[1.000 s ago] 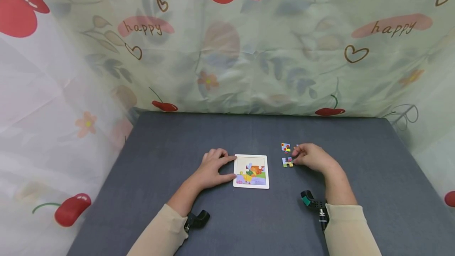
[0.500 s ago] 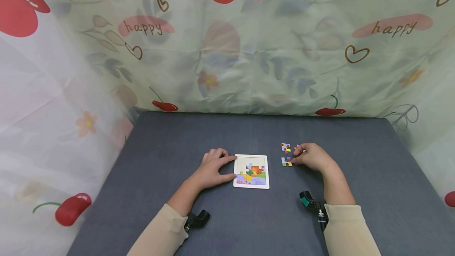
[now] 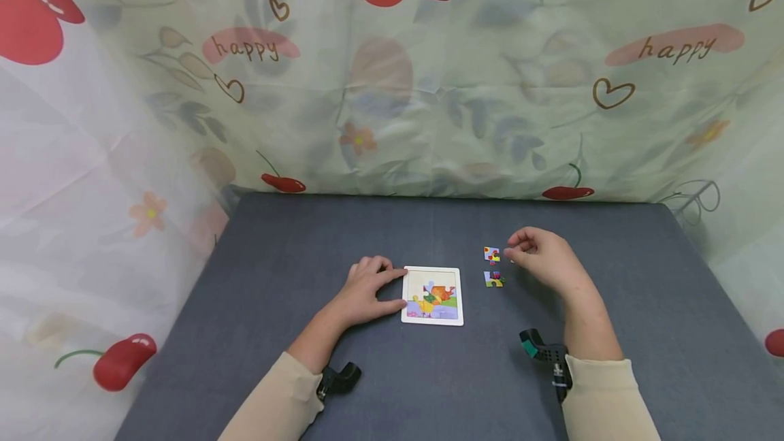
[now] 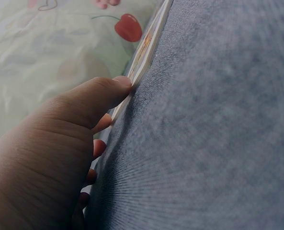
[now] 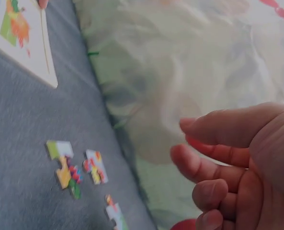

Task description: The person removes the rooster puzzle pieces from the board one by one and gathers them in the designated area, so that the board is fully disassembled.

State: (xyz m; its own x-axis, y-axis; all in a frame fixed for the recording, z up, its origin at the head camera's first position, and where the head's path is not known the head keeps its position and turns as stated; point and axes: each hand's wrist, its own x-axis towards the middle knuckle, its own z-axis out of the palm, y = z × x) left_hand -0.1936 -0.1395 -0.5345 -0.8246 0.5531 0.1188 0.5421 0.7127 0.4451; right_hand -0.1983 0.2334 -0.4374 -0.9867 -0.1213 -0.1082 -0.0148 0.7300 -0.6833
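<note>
A white-rimmed jigsaw puzzle tray [image 3: 444,276] lies on the table, its picture partly filled in along the bottom and middle. At its left edge, my left hand [image 3: 367,291] touches the rim with thumb and index finger spread apart. In the left wrist view the thumb [image 4: 110,91] rests on that rim. My right hand [image 3: 545,260] hovers above the loose pieces, fingers loosely bent and nothing between them. Below it lie a green-and-yellow puzzle piece [image 5: 62,167], a red-spotted puzzle piece [image 5: 96,166] and a third puzzle piece [image 5: 117,214], mostly hidden by the hand in the head view.
Dark grey cloth [image 3: 343,230] covers the table. A printed curtain [image 3: 429,141] hangs behind and along both sides. Each wrist carries a black camera mount, such as the right mount [image 3: 542,349].
My right hand has risen off the puzzle pieces and moved slightly to the far right, leaving the near piece uncovered. The left hand and the tray have stayed put.
</note>
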